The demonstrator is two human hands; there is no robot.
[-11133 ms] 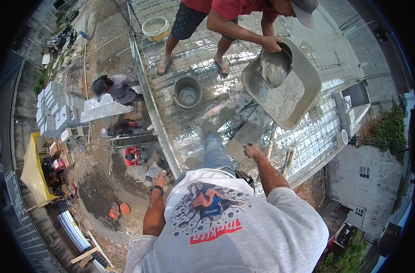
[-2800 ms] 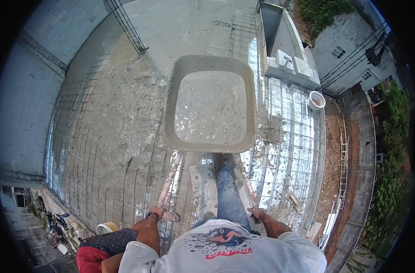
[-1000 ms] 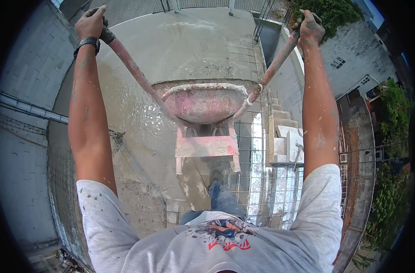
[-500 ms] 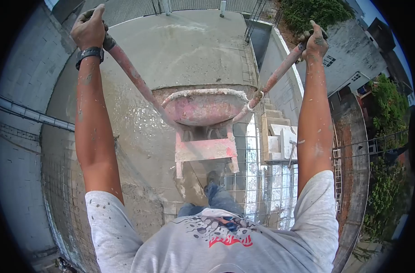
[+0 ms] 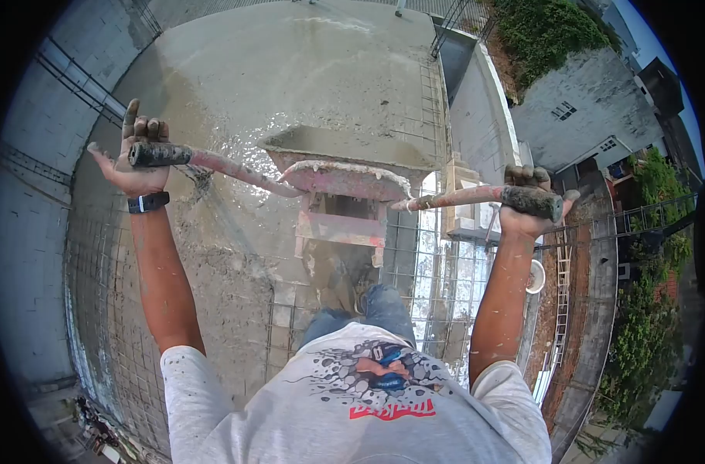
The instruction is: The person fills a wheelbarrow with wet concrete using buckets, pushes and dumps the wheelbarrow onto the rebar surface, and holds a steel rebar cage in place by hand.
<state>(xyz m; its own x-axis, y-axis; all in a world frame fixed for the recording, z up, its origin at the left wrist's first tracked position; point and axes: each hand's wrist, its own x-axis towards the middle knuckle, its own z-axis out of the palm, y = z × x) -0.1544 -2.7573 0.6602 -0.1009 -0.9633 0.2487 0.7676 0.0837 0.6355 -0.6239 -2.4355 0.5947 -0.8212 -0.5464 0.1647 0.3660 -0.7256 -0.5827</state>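
My left hand [image 5: 145, 172] is open, with its thumb and index finger spread out. The black grip of a handle lies across its palm. At the other handle, my right hand [image 5: 522, 223] presses its palm behind the grip, fingers extended upward and thumb out to the side. Both handles belong to a pink, cement-crusted wheelbarrow [image 5: 344, 179], tilted in front of me. Its tray's grey inside shows beyond the rear wall; how much it holds I cannot tell. Grey splashes mark both hands and forearms.
Wet concrete [image 5: 290, 69] covers the slab ahead and to the left. Rebar mesh [image 5: 402, 309] lies exposed around my feet. A block wall [image 5: 27, 286] runs along the left. At right are a white bucket [image 5: 536, 276], a ladder [image 5: 563, 298] and the slab edge.
Both hands and handles have come down and back toward me, and the wheelbarrow has tilted back, showing its tray's inside. My fingers have gone from wrapped to opened out.
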